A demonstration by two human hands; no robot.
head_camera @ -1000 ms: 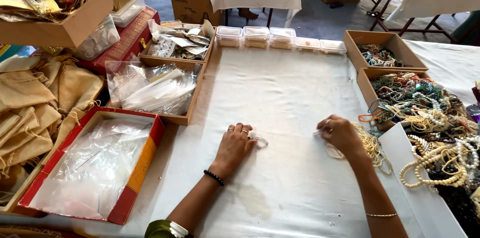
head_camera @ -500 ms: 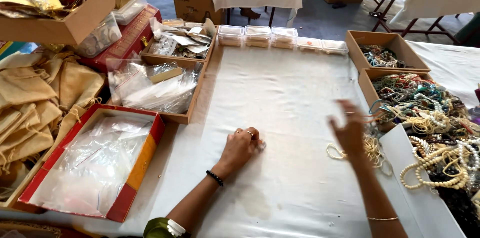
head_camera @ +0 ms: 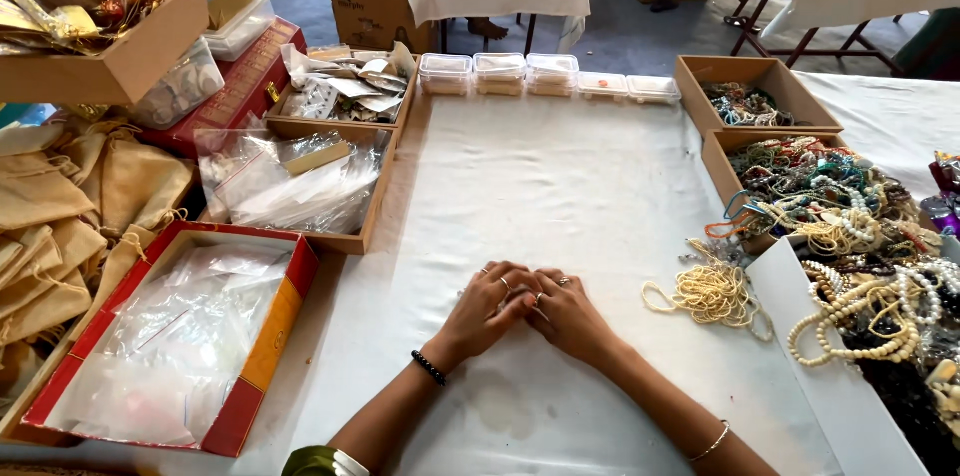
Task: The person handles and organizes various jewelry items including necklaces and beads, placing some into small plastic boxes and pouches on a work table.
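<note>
— Where are the hands?

— Left hand (head_camera: pixel 488 308) and right hand (head_camera: pixel 566 314) meet mid-cloth (head_camera: pixel 560 176), fingertips touching, fingers curled inward. Whether they pinch anything between them, I cannot tell; it is hidden.

— What lies closest?

— A cream bead strand (head_camera: pixel 712 293) just right of the right hand, loose on the cloth. Beyond it, a white card (head_camera: pixel 850 386) and heaps of necklaces (head_camera: pixel 880 306).

— And to the left?

— A red tray (head_camera: pixel 165 346) of clear bags, well apart from the left hand. Above it a cardboard box (head_camera: pixel 295 181) with more plastic. Small lidded tubs (head_camera: pixel 500 73) line the far edge.

— Anything blocking?

— The cloth around the hands is bare.
</note>
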